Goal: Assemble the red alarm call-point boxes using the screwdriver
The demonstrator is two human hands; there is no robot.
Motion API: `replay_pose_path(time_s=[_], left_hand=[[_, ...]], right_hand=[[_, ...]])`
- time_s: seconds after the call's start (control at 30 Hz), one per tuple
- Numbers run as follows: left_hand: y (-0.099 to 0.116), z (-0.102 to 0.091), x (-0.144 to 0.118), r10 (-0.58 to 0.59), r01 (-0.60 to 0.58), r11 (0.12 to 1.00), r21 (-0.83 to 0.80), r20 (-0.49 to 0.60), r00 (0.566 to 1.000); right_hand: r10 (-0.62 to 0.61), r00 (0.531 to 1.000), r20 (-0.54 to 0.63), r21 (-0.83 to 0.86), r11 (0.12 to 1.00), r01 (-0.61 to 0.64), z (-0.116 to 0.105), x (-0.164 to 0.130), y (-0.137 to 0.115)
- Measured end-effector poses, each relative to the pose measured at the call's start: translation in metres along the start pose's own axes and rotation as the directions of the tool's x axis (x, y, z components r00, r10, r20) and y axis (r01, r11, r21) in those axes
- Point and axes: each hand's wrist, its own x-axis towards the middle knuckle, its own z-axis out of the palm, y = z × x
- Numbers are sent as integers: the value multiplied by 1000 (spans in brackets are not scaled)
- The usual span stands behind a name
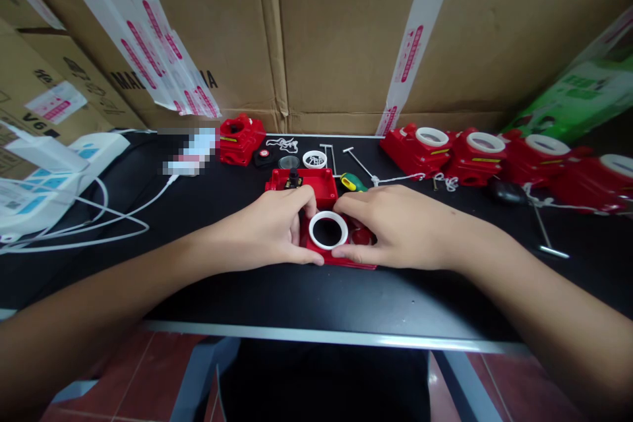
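A red plastic housing (341, 258) with a white ring (328, 230) set in its top lies on the black table (297, 297). My left hand (270, 227) grips its left side, thumb along the front edge and fingers over the back. My right hand (395, 224) grips its right side the same way, fingertips close to the ring. Just behind it sits an open red base part (316, 183) with a small black piece standing in it.
A row of red housings with white rings (487, 151) lines the back right. Another red unit (241, 137), a cup of screws (314, 159), a green-handled screwdriver (352, 182), metal rods, white cord and cables lie around. Cardboard boxes (346, 33) wall the back.
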Motion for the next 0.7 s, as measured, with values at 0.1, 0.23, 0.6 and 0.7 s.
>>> replay_pose_path(time_s=[0.1, 0.23, 0.6, 0.7], left_hand=[[1, -1, 0, 12, -11, 999, 43, -13, 1000], [2, -3, 2, 70, -65, 986, 155, -23, 997], [1, -2, 2, 163, -164, 966, 198, 20, 986], [1, -1, 2, 170, -169, 967, 193, 12, 985]], right_hand=[[-8, 1000, -17, -17, 1000, 8, 1, 0, -2], [-16, 1000, -25, -19, 1000, 15, 0, 0, -3], [-16, 1000, -19, -59, 998, 15, 0, 0, 1], [-8, 998, -58, -77, 997, 4, 0, -2, 0]])
